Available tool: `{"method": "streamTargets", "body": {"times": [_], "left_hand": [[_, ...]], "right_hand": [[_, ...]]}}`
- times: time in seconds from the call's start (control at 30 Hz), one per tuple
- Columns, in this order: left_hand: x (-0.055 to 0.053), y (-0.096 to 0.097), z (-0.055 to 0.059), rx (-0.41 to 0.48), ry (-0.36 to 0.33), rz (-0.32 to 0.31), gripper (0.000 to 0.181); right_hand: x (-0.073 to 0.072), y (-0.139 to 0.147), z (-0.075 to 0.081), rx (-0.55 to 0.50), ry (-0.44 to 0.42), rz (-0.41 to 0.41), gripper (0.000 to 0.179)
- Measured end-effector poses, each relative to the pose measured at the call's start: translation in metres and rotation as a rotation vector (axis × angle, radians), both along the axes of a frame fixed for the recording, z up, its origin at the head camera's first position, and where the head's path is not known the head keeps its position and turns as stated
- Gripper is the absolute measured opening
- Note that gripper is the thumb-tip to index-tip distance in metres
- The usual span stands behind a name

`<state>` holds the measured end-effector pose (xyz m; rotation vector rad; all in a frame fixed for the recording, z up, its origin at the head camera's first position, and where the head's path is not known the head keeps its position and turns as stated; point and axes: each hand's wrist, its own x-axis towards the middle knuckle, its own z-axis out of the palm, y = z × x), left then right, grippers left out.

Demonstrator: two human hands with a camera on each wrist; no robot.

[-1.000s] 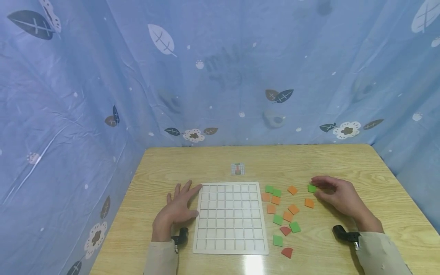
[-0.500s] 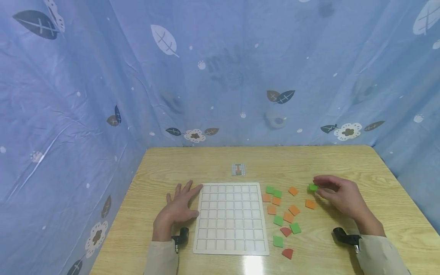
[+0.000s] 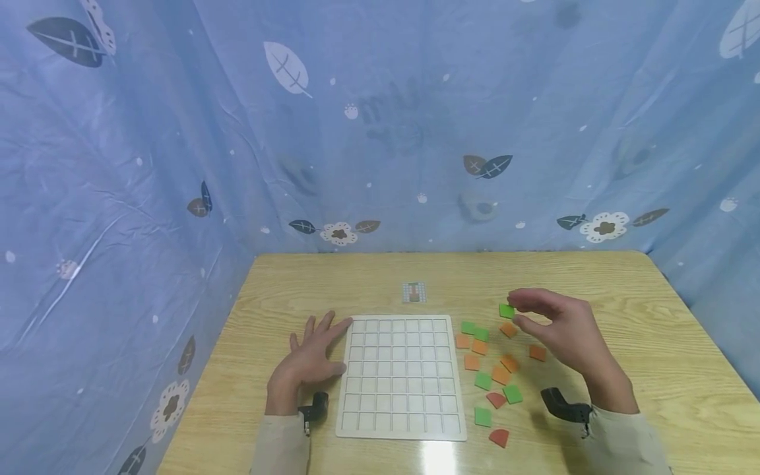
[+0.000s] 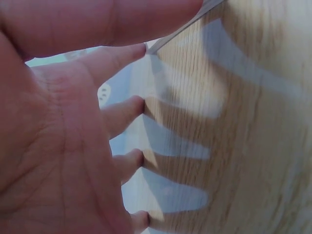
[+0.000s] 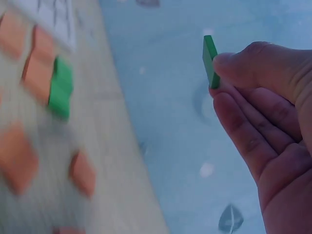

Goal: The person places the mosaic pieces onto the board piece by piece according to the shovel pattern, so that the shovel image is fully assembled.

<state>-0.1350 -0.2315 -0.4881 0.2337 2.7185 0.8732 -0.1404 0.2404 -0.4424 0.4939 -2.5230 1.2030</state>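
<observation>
Gridded white board (image 3: 401, 435) with shallow square cells (image 3: 384, 384) lies lower centre, wide-spread left grip (image 3: 304, 361) touching its left edge; right of centre, right grip (image 3: 564, 323) pinches a green tile (image 3: 506, 311) above the tabletop (image 3: 320, 280).

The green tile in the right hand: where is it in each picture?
Head: the green tile is right of and below centre, in the right hand.
Left wrist: not in it.
Right wrist: above and right of centre, pinched.
Shared landmark: the table, in all three.
</observation>
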Motion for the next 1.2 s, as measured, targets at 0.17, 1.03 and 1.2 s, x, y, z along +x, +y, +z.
{"method": "streamTargets", "body": {"times": [0.17,1.03,1.2], "left_hand": [[-0.001,-0.002,-0.008,0.025,0.03,-0.004,0.097],[0.0,0.001,0.001,-0.018,-0.023,0.015,0.1],[0.0,0.002,0.001,-0.008,-0.025,0.025,0.099]], "right_hand": [[-0.004,-0.025,0.009,-0.058,0.02,0.057,0.042],[-0.04,-0.137,0.002,-0.173,-0.087,0.254,0.035],[-0.045,-0.153,-0.002,-0.179,-0.127,0.268,0.035]]}}
